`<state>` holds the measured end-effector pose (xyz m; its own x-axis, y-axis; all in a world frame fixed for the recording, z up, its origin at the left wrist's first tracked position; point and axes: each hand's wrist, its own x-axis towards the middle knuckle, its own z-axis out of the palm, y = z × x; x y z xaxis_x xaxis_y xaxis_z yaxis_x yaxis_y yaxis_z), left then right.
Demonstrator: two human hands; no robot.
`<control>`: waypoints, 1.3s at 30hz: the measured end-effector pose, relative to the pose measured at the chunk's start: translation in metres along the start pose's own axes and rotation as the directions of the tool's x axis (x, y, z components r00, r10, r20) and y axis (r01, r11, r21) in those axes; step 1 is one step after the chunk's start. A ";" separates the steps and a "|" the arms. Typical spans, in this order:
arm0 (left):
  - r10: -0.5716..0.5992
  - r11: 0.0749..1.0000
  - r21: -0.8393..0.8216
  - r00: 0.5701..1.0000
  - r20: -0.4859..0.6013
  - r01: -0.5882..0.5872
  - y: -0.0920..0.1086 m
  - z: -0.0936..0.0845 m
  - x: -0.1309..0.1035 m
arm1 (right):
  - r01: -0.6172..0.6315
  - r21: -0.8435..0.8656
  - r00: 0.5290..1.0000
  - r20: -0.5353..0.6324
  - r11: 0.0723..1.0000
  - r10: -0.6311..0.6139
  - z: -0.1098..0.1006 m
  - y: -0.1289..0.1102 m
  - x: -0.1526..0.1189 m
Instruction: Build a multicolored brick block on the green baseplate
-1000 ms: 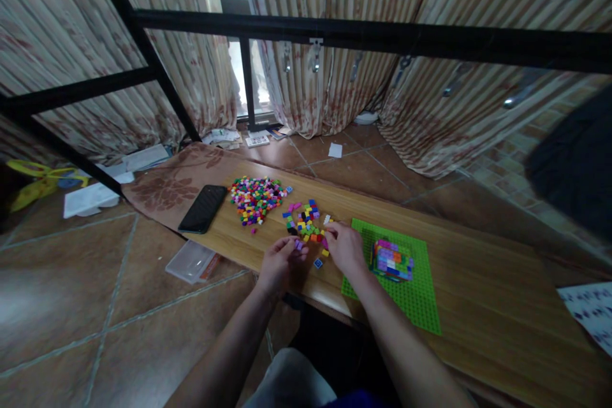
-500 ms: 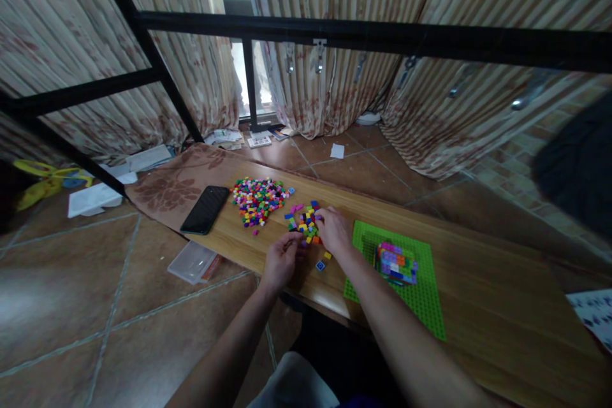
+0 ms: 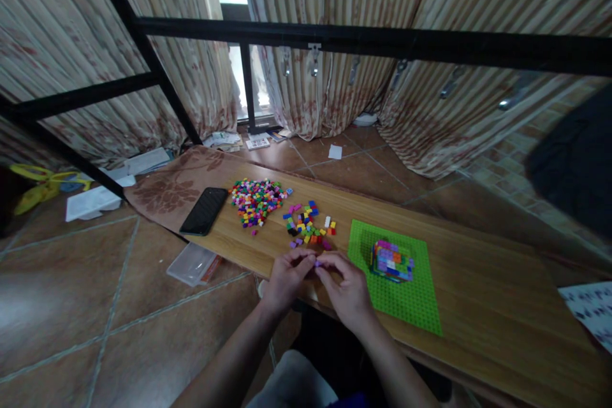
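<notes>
- I see a long wooden table [image 3: 478,306] running from upper left to lower right, its far left end covered in a brown floral pattern.
- On it lies a flat green baseplate [image 3: 406,293], with a small multicoloured block build [image 3: 391,260] standing on its near-left part.
- A black phone [image 3: 204,210] lies flat on the left, its long axis pointing away from me and slightly right.
- Just right of the phone is a dense pile of tiny coloured bricks [image 3: 255,199]; a looser scatter of bricks [image 3: 308,226] lies between that pile and the baseplate.
- My left hand [image 3: 287,277] and right hand [image 3: 347,290] meet at the table's near edge, fingertips pinched together on a tiny purple brick [image 3: 317,262].
- That brick is too small for me to tell which way it points.
</notes>
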<state>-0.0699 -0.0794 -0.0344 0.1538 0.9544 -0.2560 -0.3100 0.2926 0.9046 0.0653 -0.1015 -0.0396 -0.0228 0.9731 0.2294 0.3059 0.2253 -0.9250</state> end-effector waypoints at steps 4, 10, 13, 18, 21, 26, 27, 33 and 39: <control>-0.065 0.998 0.021 0.998 0.012 0.065 -0.010 0.003 -0.012 | -0.119 -0.014 0.993 0.019 0.993 0.120 -0.007 0.004 -0.021; 0.022 0.968 0.249 1.000 0.005 -0.022 -0.013 0.002 -0.007 | -0.209 -0.011 0.977 -0.034 0.978 0.209 -0.016 0.015 -0.032; 0.297 0.793 0.567 0.954 -0.039 -0.224 -0.010 -0.005 0.008 | -0.205 0.012 0.975 -0.086 0.979 0.206 -0.020 0.015 -0.037; 0.461 0.418 0.866 0.886 0.057 -0.273 0.009 -0.013 0.046 | -0.215 0.013 0.971 -0.100 0.976 0.216 -0.025 0.016 -0.044; 0.476 0.208 0.950 0.873 0.110 -0.233 0.031 -0.010 0.080 | -0.226 0.006 0.970 -0.085 0.974 0.226 -0.025 0.016 -0.049; 0.221 -0.043 0.996 0.971 0.087 -0.079 0.058 0.005 0.141 | -0.260 0.025 0.965 -0.038 0.965 0.261 -0.023 0.010 -0.055; 0.198 -0.048 0.997 0.978 0.070 -0.062 0.059 0.008 0.150 | -0.269 0.035 0.962 -0.034 0.962 0.271 -0.022 0.010 -0.056; 0.176 0.037 0.999 0.984 0.014 -0.021 0.054 0.016 0.179 | -0.331 0.081 0.943 -0.015 0.940 0.333 -0.024 0.011 -0.066; 0.204 0.374 0.914 0.975 0.085 -0.158 0.057 0.004 0.170 | -0.350 0.114 0.934 -0.033 0.930 0.355 -0.032 0.013 -0.073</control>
<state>-0.0575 0.0991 -0.0250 0.1663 0.9854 -0.0363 0.7171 -0.0956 0.6904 0.1015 -0.1709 -0.0591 0.1187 0.9874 -0.1045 0.1839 -0.1252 -0.9749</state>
